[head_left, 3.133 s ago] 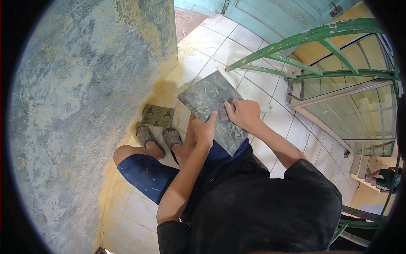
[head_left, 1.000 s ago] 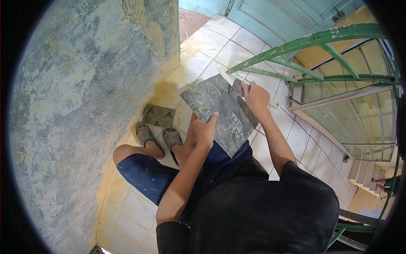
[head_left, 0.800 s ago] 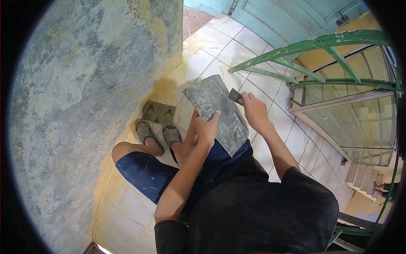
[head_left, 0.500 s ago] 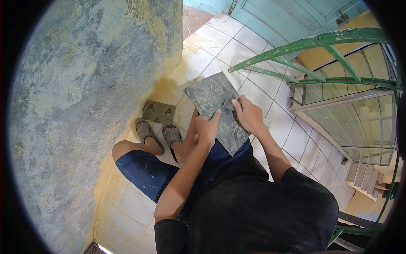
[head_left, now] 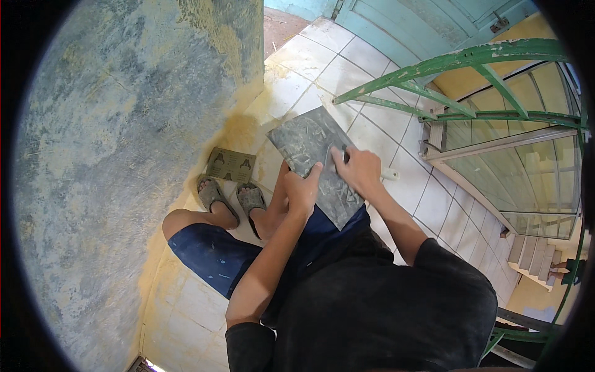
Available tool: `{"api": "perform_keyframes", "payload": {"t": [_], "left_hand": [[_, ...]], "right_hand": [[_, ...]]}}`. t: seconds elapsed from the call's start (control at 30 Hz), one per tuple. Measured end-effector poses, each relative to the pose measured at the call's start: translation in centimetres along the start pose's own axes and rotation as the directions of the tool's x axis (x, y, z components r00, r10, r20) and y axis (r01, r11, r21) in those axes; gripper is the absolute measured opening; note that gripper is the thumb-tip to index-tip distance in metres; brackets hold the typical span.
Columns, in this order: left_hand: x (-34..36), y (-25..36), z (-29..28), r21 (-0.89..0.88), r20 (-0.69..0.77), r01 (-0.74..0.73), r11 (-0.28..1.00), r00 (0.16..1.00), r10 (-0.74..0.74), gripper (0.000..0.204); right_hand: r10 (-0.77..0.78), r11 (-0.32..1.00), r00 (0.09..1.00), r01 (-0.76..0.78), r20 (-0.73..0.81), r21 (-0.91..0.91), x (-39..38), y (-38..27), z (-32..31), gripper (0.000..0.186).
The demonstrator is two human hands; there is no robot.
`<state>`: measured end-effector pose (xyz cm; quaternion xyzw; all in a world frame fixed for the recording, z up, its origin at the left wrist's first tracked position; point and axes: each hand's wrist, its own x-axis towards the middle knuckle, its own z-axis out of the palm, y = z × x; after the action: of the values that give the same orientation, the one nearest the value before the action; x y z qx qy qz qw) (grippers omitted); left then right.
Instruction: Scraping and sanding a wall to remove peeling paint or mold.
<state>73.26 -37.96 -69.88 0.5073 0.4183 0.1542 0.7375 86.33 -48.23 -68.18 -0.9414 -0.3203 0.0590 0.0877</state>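
A dusty, scratched grey sheet point(head_left: 300, 139), flat and rectangular, is tilted above my lap. My left hand point(head_left: 302, 191) grips its near-left edge, thumb on top and the other fingers hidden underneath. Over the sheet's right side, my right hand point(head_left: 361, 168) is closed around what looks like a putty knife. Its pale handle end point(head_left: 391, 174), with a hole in it, sticks out past the hand. The thin dark blade point(head_left: 328, 155) shows almost edge-on at the sheet's face, by my thumb and forefinger.
A worn grey-blue wall point(head_left: 130, 124) rises close on the left. An olive printed sheet point(head_left: 230, 165) lies by my sandals point(head_left: 251, 197) on white tiles point(head_left: 316, 59). To the right are a green metal railing point(head_left: 446, 65) and a framed glass panel point(head_left: 520, 167). Someone's legs point(head_left: 559, 270) show beside steps.
My right hand has turned, so the blade went from showing its flat side to nearly edge-on. The pale handle end has come into sight. My left hand stays on the sheet.
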Motion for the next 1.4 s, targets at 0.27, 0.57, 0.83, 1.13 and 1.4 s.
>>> {"api": "perform_keyframes", "payload": {"t": [0.27,0.57,0.83,1.13,1.4], "left_hand": [[0.4,-0.4,-0.2,-0.023,0.007,-0.009,1.0,1.0,0.009,0.04],[0.4,-0.3,0.0,0.0,0.0,-0.018,1.0,1.0,0.018,0.039],[0.4,-0.4,-0.2,-0.033,-0.008,-0.01,0.999,1.0,0.01,0.039],[0.7,-0.9,-0.2,-0.092,0.004,-0.004,0.996,1.0,0.005,0.039],[0.8,-0.1,-0.3,0.094,0.024,0.073,0.993,0.997,-0.076,0.04]], "right_hand": [[-0.013,1.0,1.0,0.013,0.003,0.021,0.3,-0.3,-0.3,0.061],[-0.114,0.993,0.993,0.114,0.013,0.012,0.1,-0.8,-0.4,0.062],[-0.129,0.992,0.991,0.129,0.019,-0.006,-0.7,-1.1,-0.7,0.059],[-0.135,0.99,0.991,0.135,0.011,0.029,-1.1,-1.1,-0.5,0.061],[-0.093,0.996,0.995,0.093,-0.022,0.006,-0.4,-0.5,-0.5,0.06]]}}
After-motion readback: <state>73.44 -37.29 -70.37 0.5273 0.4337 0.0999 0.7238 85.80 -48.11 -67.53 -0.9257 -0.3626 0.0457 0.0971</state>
